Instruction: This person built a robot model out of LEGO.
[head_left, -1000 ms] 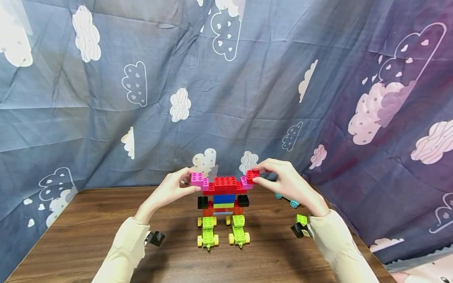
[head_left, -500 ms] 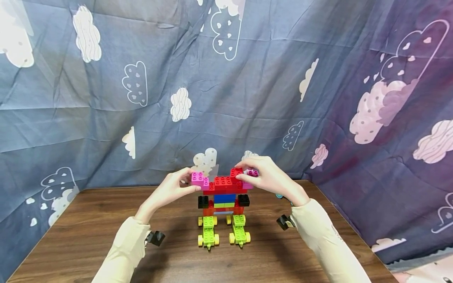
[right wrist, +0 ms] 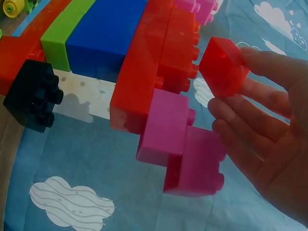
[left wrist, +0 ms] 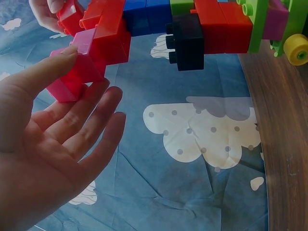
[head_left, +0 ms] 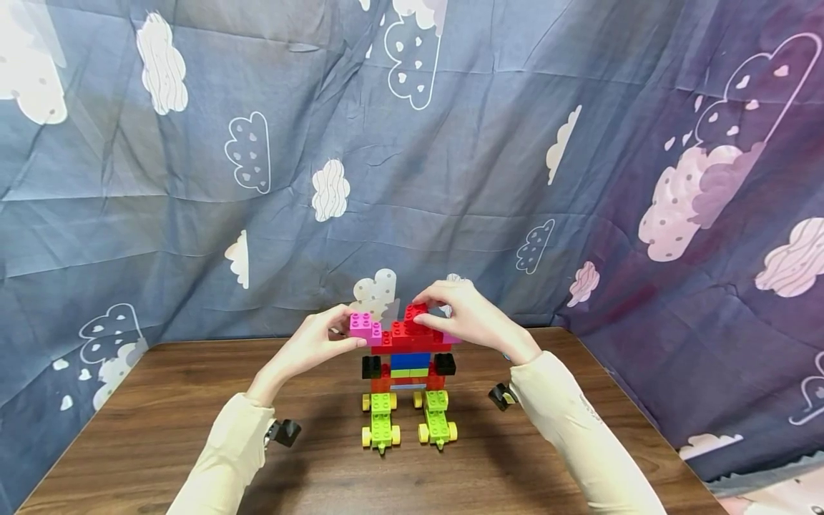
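A figure of toy building bricks stands on the table, with blue bricks (head_left: 410, 362) in its body and a black brick (head_left: 371, 368) at each side. Two lime-green wheeled bases (head_left: 382, 429) sit at its foot. My left hand (head_left: 309, 345) holds the pink brick (head_left: 360, 324) at the upper left end between thumb and fingers. With thumb and fingertips, my right hand (head_left: 470, 315) pinches a loose red brick (right wrist: 221, 67) over the top red brick (right wrist: 179, 48). In the right wrist view a small gap separates the two. Stepped pink bricks (right wrist: 197, 161) form the upper right end.
The figure stands on a brown wooden table (head_left: 309, 472). Cloud-patterned cloth (head_left: 412, 179) hangs behind and at the right. A black wrist camera (head_left: 283, 432) sticks out by the left sleeve, another by the right. A blue wheel is mostly hidden behind the right forearm.
My right hand has carried the red brick leftward, from beside the right pink end to above the middle of the top. The left hand has stayed on its pink brick.
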Demonstrator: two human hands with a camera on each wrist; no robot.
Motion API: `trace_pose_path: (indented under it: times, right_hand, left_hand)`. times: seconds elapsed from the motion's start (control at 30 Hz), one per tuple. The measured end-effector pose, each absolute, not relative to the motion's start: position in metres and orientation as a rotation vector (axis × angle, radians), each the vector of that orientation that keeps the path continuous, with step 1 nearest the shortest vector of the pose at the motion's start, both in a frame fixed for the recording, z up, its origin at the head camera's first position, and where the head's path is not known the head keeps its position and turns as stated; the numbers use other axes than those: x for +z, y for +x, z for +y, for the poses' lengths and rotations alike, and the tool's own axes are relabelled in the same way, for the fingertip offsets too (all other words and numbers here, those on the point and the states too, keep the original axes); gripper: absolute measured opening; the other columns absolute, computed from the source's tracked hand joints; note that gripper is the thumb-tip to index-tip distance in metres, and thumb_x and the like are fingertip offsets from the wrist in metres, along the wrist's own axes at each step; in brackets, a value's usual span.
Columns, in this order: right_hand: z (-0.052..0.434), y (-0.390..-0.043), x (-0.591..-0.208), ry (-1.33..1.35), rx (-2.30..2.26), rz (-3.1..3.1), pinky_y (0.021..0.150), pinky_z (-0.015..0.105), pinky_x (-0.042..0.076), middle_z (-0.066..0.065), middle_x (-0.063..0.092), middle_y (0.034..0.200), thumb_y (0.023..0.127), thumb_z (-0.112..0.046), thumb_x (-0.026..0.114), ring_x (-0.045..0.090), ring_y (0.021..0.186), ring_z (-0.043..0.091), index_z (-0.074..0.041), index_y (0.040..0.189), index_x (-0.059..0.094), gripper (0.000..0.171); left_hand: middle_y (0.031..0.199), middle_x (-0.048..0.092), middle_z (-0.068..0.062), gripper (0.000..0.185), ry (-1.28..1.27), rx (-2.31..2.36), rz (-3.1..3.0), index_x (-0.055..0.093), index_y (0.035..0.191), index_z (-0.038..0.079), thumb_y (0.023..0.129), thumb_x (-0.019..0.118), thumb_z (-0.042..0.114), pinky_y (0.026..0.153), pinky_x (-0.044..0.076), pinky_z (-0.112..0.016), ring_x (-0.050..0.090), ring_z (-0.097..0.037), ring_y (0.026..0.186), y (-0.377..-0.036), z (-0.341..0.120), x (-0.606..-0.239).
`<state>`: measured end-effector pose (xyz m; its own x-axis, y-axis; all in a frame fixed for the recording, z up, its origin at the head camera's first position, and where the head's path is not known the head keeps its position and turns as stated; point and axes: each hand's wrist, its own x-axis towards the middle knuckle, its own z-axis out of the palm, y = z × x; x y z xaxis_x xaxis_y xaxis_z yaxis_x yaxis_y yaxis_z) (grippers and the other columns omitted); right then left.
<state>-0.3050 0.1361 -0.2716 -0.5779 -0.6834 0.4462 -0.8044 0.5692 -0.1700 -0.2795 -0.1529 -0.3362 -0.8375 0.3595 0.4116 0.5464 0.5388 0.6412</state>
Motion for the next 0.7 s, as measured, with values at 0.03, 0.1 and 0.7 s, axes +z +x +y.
trace_pose_path:
  times: [0.03, 0.1, 0.7]
  right_hand:
    - [0.1351, -0.3056, -0.2720, 1.218, 0.514, -2.484, 0.083, 0.030, 0.051, -0.003, 0.073, 0.099, 0.088, -0.029, 0.075, 0.063, 0.091, 0.016, -0.015, 0.109, 0.073, 0.026]
    - [0.1332, -0.3068, -0.2729, 1.215, 0.520, -2.509, 0.085, 0.030, 0.053, -0.002, 0.073, 0.101, 0.088, -0.029, 0.075, 0.064, 0.092, 0.015, -0.015, 0.110, 0.073, 0.026]
    - [0.1300, -0.3095, -0.2729, 1.330, 0.495, -2.585, 0.090, 0.035, 0.057, 0.004, 0.073, 0.110, 0.090, -0.023, 0.073, 0.068, 0.099, 0.021, -0.011, 0.118, 0.071, 0.031]
  left_hand:
    - [0.098, 0.071, -0.006, 0.038, -0.763, -1.184, -2.548, 0.062, 0.116, 0.009, 0.085, 0.078, 0.025, 0.085, 0.060, -0.036, 0.065, -0.015, 0.088, -0.2794, -0.1530, -0.3361]
    - [0.097, 0.071, -0.005, 0.038, -0.763, -1.191, -2.550, 0.062, 0.116, 0.009, 0.085, 0.078, 0.025, 0.086, 0.060, -0.039, 0.065, -0.016, 0.088, -0.2792, -0.1531, -0.3358]
    - [0.099, 0.071, -0.005, 0.040, -0.778, -1.204, -2.538, 0.061, 0.118, 0.009, 0.085, 0.078, 0.025, 0.088, 0.059, -0.044, 0.064, -0.016, 0.088, -0.2808, -0.1539, -0.3385]
